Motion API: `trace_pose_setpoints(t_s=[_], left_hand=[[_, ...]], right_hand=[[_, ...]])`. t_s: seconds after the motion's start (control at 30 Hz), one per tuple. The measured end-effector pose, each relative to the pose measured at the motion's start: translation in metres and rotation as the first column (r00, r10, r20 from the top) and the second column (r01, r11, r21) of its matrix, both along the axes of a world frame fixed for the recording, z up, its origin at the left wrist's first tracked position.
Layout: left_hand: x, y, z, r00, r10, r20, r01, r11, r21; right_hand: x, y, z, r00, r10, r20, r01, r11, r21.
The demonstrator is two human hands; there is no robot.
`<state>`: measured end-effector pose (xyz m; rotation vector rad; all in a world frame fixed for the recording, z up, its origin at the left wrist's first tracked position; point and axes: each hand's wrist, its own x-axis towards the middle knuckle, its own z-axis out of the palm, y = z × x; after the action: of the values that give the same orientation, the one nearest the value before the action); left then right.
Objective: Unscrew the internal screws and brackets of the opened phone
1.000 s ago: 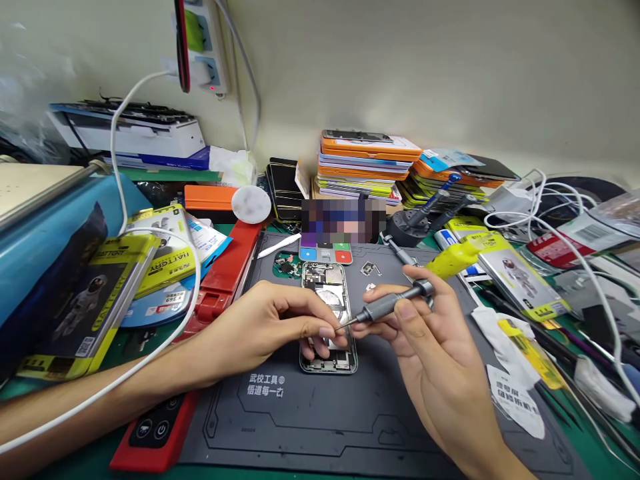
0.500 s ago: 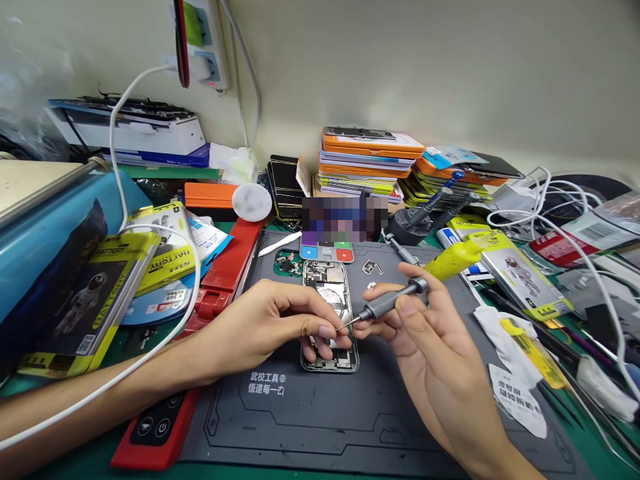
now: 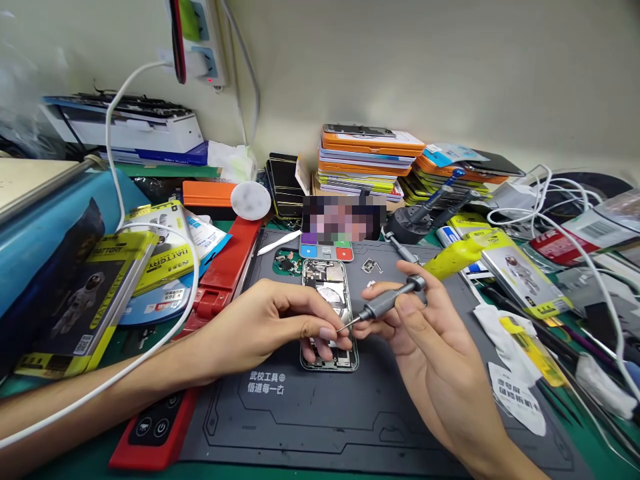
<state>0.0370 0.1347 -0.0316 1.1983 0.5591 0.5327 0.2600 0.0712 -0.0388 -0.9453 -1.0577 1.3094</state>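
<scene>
Screwdriver (image 3: 384, 304): slim grey driver, likely light and stiff; textured-looking barrel should grip well, thin bit is weak point. Hold by barrel, keep side load off bit. Sits slanted over opened phone (image 3: 331, 275), bit pointing left and down. Right hand (image 3: 440, 347): curled round barrel, thumb near cap. Left hand (image 3: 283, 321): thumb and index pinched at bit tip (can't tell if screw's between). Phone: exposed internals, probably fragile, handle by frame; lies mid-mat (image 3: 310, 427), between far and near edges. Metal bracket (image 3: 371, 267): toward mat's far edge.
</scene>
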Motion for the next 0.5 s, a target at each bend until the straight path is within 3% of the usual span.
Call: trace_pose_setpoints(t_s=[0.33, 0.5], left_hand=[[-0.0015, 0.0007, -0.0084, 0.996, 0.034, -0.077, -0.031, 0.999, 0.043], [-0.0024, -0.0005, -0.0055, 0.98, 0.132, -0.148, -0.097, 0.969, 0.227]], right_hand=[[0.0032, 0.005, -0.0005, 0.996, -0.002, -0.089, -0.001, 0.999, -0.038], [0.0073, 0.0051, 0.0015, 0.994, -0.057, -0.097, 0.055, 0.998, -0.026]])
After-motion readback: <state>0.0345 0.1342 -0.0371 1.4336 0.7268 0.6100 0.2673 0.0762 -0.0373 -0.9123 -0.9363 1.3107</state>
